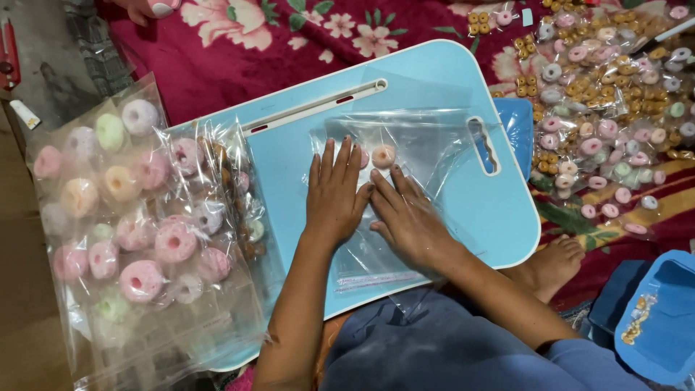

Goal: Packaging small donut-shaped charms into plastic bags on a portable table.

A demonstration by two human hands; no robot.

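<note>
Both my hands lie flat on a clear plastic bag spread on a light blue lap table. My left hand presses the bag's left part, fingers spread and pointing away from me. My right hand lies beside it, fingers angled toward a peach ring-shaped candy inside the bag. A pink candy is partly hidden behind my left fingertips.
A large clear bag of pastel ring candies rests on the table's left side. Many small packed bags of candies pile at the upper right on a red floral cloth. A blue tray sits lower right; my bare foot is beside the table.
</note>
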